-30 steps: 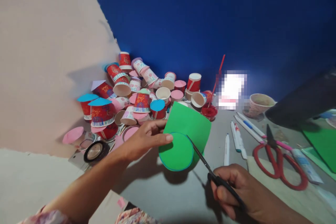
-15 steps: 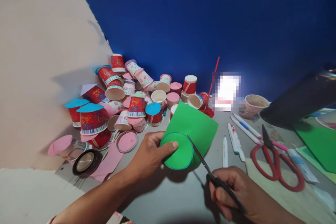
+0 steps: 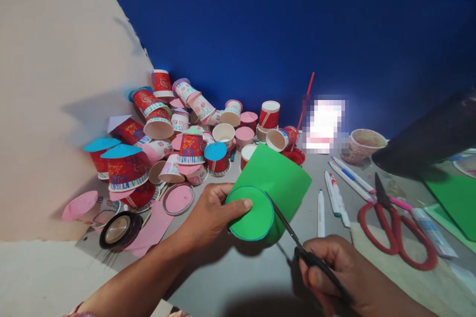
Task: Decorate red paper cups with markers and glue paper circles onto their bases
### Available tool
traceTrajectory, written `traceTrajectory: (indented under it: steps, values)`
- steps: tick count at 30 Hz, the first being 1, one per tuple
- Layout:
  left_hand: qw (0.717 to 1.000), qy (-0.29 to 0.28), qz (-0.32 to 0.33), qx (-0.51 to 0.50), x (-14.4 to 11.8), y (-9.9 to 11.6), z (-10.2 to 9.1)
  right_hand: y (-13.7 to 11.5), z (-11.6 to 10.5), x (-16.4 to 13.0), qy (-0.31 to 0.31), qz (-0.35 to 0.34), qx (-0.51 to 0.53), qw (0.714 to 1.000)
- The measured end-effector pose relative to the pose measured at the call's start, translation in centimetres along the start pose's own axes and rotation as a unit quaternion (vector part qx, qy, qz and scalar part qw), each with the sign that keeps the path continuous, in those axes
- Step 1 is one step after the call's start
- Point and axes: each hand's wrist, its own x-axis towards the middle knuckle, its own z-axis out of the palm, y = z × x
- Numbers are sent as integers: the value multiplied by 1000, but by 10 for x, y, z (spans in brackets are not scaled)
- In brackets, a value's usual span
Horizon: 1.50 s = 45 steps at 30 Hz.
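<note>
— Where do your hands sit on the grey table (image 3: pixel 253 277)?

— Your left hand (image 3: pixel 211 215) is at the centre, its thumb on the green paper sheet with a drawn circle (image 3: pixel 269 193). Your right hand (image 3: pixel 338 272) is nearer you and to the right, holding the black-handled small scissors (image 3: pixel 297 242), whose blades meet the sheet's right edge.

— And around them?

— Behind and left of the sheet lies the heap of red and white paper cups (image 3: pixel 186 129), against the wall. Left of your left hand sits the black tape roll (image 3: pixel 118 230). Right of the sheet lie the white marker pens (image 3: pixel 332 193), and further right the red-handled large scissors (image 3: pixel 396 228).
</note>
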Motion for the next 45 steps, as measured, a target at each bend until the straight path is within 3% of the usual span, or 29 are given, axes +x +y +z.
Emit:
traceTrajectory:
  steps: [8, 45]
  values:
    - [1000, -21, -15, -2, 1, 6, 1, -9, 3, -2, 3, 11, -9, 1000]
    - [992, -92, -34, 78, -9, 15, -11, -2, 0, -10, -39, 3, -44, 998]
